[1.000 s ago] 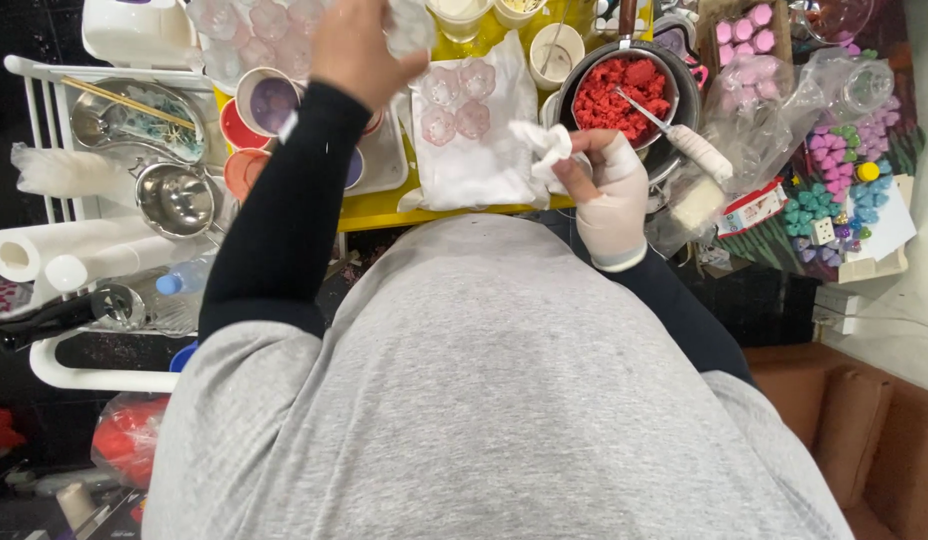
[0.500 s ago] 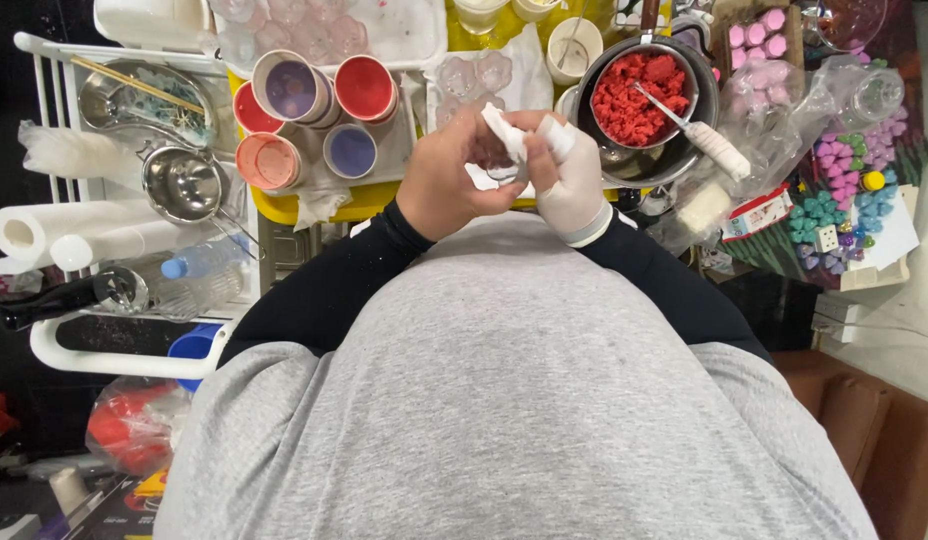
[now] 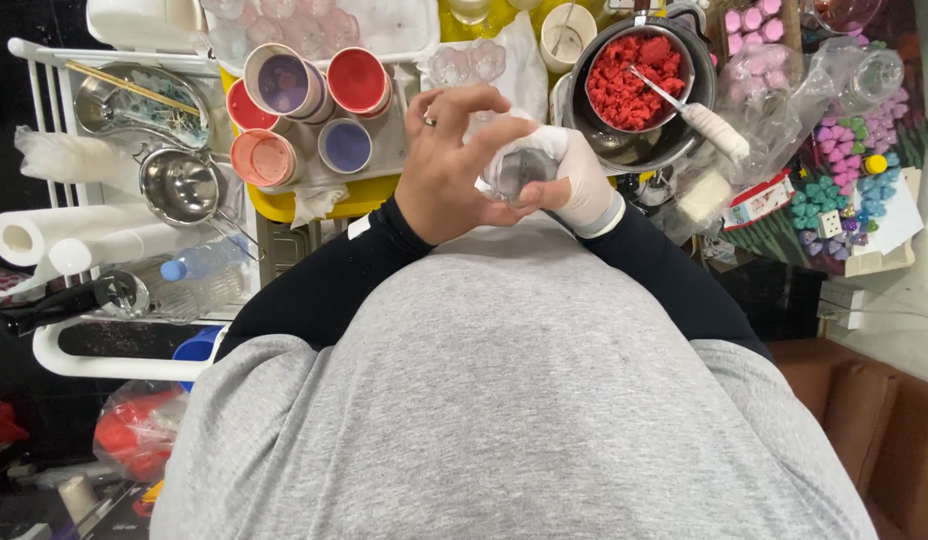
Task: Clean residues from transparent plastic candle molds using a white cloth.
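Two hands cradle a small clear mould above a crowded table.
Bare left hand (image 3: 454,165) and gloved right hand (image 3: 574,175) each close their grip around the clear mould (image 3: 519,172), steadying it near the pot of red wax pieces (image 3: 634,85).

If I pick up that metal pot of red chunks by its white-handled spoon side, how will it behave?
The metal pot of red chunks looks nearly full, so probably heavy for its size. Its smooth, shiny wall may be slippery. The white-handled spoon leans loosely over the rim, so it would likely shift or tip out.
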